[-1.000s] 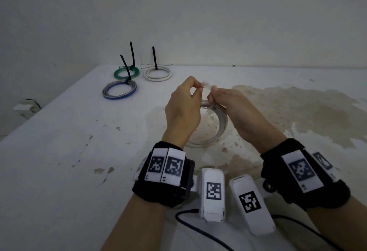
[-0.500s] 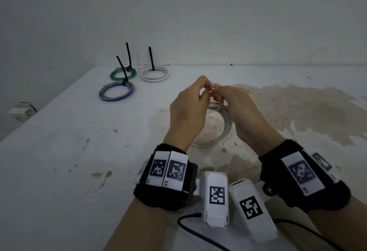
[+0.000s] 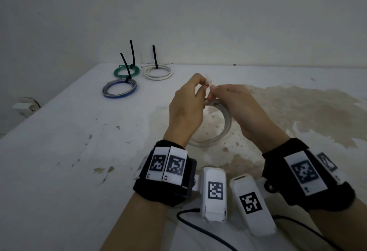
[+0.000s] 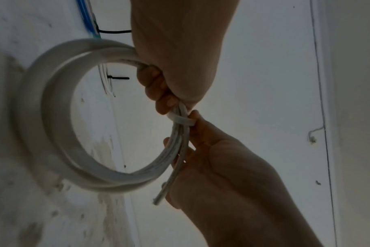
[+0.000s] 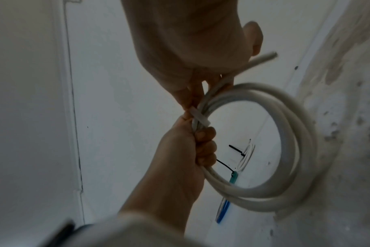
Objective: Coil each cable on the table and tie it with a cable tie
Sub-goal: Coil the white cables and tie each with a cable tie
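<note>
both hands hold a coiled white cable (image 3: 225,123) upright above the stained table (image 3: 79,151). left hand (image 3: 185,109) has fingers curled round the bundle; right hand (image 3: 236,107) grips it just beside, w/ a white cable tie (image 4: 181,120) wrapped round the strands btwn them. three coils already tied w/ black ties lie at the far left: green coil (image 3: 126,72), white coil (image 3: 158,72), blue-grey coil (image 3: 119,90).

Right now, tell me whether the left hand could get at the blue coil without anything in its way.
Probably not yet: the left hand grips the white coil being tied, together with the right hand. The table between it and the blue coil looks bare.
</note>
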